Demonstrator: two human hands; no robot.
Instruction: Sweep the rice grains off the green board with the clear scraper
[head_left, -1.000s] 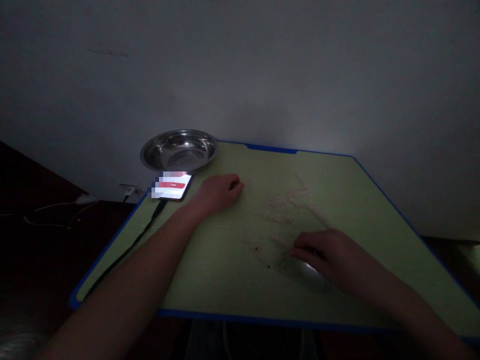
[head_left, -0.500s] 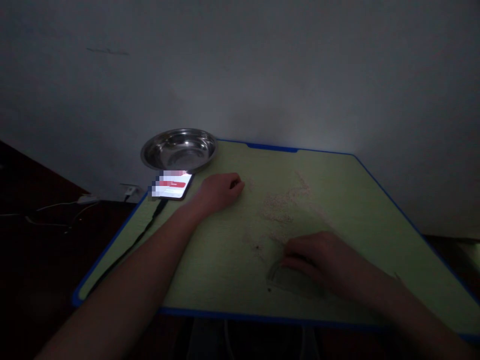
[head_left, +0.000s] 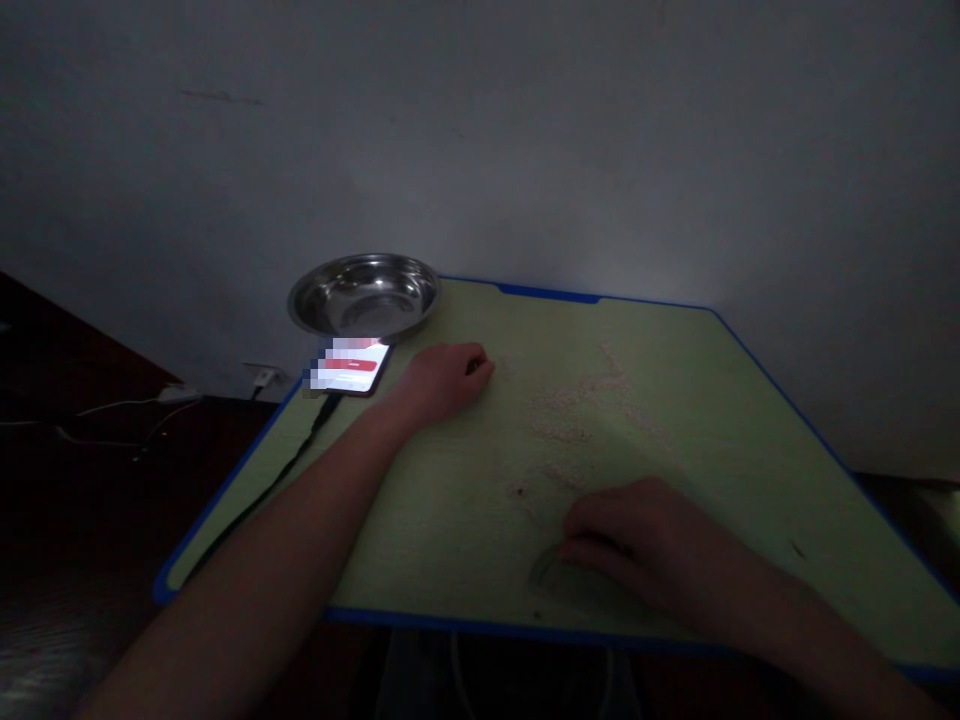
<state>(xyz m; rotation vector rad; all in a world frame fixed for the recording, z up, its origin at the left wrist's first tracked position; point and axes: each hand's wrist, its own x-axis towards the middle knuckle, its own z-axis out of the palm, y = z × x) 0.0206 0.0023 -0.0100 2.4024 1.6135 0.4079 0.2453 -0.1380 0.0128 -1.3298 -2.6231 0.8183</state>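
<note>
My left hand (head_left: 450, 380) rests on the pale green tabletop (head_left: 420, 540) in a loose fist, with nothing visible in its fingers. Nearer the front edge, my right hand (head_left: 626, 535) is closed, thumb against fingers, on a clear plastic piece (head_left: 546, 568). Only a curved, see-through edge of that piece shows; the hand and the dim light hide its full shape. Just beyond the right hand, pale grains or crumbs (head_left: 562, 415) lie scattered in loose streaks. A dark speck (head_left: 520, 492) sits among the nearer crumbs, and another speck (head_left: 537, 615) lies close to the front edge.
A shiny steel basin (head_left: 367, 300) stands at the back left corner. In front of it lies a lit phone (head_left: 352, 366) with a black cable (head_left: 300, 450) running along the left side. The table has a blue rim (head_left: 547, 293) and stands against a grey wall (head_left: 570, 150).
My right hand has drawn slightly toward the front edge with the clear plastic piece. The speck near that edge has moved closer to it. My left hand stays in place; the view has shifted slightly.
</note>
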